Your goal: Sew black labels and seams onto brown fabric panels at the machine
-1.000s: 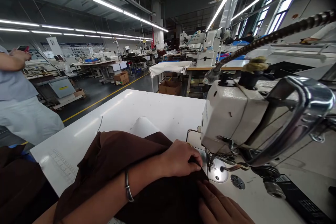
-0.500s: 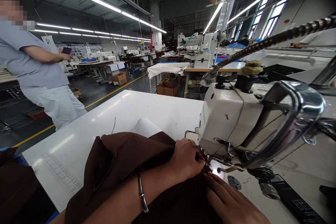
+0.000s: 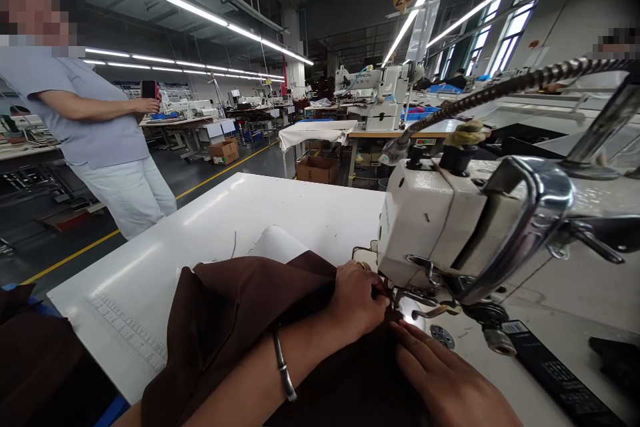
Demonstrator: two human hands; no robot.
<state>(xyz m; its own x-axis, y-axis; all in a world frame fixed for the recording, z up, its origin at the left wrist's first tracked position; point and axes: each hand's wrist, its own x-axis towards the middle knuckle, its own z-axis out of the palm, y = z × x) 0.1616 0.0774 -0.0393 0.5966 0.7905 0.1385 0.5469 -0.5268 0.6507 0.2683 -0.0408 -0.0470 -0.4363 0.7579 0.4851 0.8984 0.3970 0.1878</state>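
Note:
Dark brown fabric [image 3: 250, 293] lies bunched over the white table and runs up to the needle area of a white sewing machine [image 3: 420, 220]. Close beside the needle, my left hand [image 3: 357, 300] is closed on the fabric, its fingertips curled and partly hidden. A bracelet is on that wrist. My right hand [image 3: 445, 373] lies flat on the cloth just right of the needle, fingers stretched out. The machine's light brightens the spot between both hands. Under my forearm, part of the fabric is hidden.
A white tabletop [image 3: 300, 207] with a printed ruler [image 3: 127, 330] spreads to the left. A black strip with print [image 3: 555, 373] lies at the right. On the left stands a person [image 3: 100, 113] holding a phone. More dark fabric [image 3: 40, 353] hangs at the lower left.
The person at the left has shifted a little to the right in view, phone now raised upright. My hands and the brown fabric stay almost in place at the needle; the view has tilted slightly.

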